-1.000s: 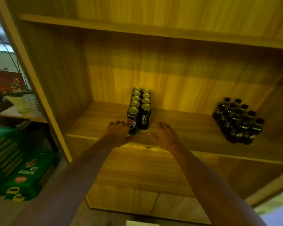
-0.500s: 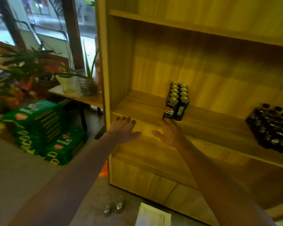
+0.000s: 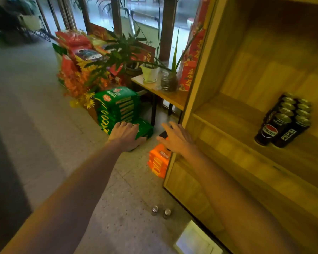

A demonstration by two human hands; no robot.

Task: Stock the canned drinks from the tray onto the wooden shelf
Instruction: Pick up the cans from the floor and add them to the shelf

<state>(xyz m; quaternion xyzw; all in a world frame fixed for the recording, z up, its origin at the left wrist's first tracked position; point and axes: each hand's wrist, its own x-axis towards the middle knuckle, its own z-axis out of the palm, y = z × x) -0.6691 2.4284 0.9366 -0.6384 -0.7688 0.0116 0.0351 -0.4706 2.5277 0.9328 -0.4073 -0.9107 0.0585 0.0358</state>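
Observation:
Two rows of black Pepsi cans (image 3: pixel 285 121) stand on the wooden shelf (image 3: pixel 233 125) at the right. On the floor below stand two loose cans (image 3: pixel 161 210), seen from above. A pale tray corner (image 3: pixel 196 239) shows at the bottom edge. My left hand (image 3: pixel 126 133) hovers with fingers spread, holding nothing, left of the shelf unit. My right hand (image 3: pixel 176 137) is also empty, fingers apart, at the shelf's left front corner. Both hands are well left of the shelved cans.
Green cartons (image 3: pixel 117 107) are stacked on the floor by the shelf, orange cartons (image 3: pixel 158 162) against its side. A small table (image 3: pixel 165 94) with potted plants stands behind. Artificial flowers and red packages sit further left by the windows.
The view has swung left, away from the shelf toward the floor. Both hands have pulled back from the shelved cans and now hang left of the shelf unit.

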